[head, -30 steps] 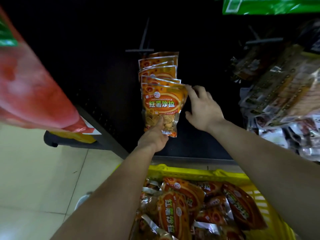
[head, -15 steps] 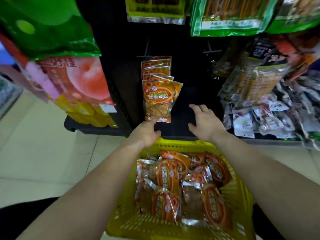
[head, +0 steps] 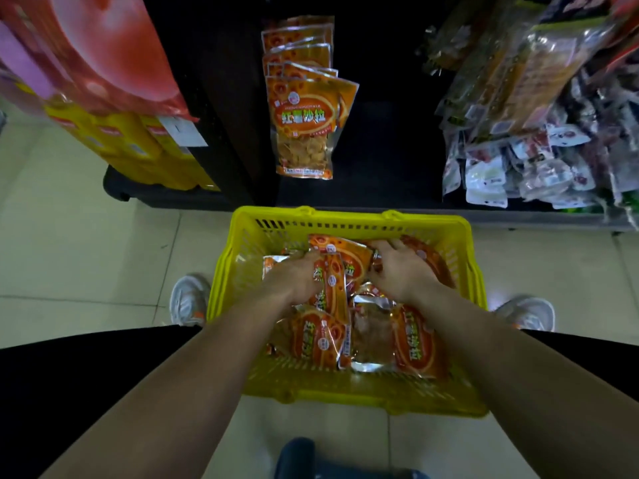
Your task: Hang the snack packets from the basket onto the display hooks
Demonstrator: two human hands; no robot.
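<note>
A yellow plastic basket [head: 349,221] stands on the floor between my feet, holding several orange snack packets [head: 318,337]. Both hands are down inside it. My left hand [head: 294,280] curls over an upright orange packet [head: 333,285] in the middle of the pile. My right hand [head: 403,271] lies on the packets beside it, fingers closing on the upper edge of the same heap. Above, several matching packets [head: 304,108] hang in a row from one display hook on the dark rack.
Red and yellow bags [head: 103,63] hang at the upper left. Clear and dark snack bags [head: 539,115] crowd the hooks at the right. Dark bare rack panel [head: 390,115] lies between them. Pale tiled floor [head: 69,254] surrounds the basket. My shoes [head: 188,299] flank it.
Both hands left the hanging packets and dropped into the basket. My view tilted down, so the basket and my feet now fill the middle.
</note>
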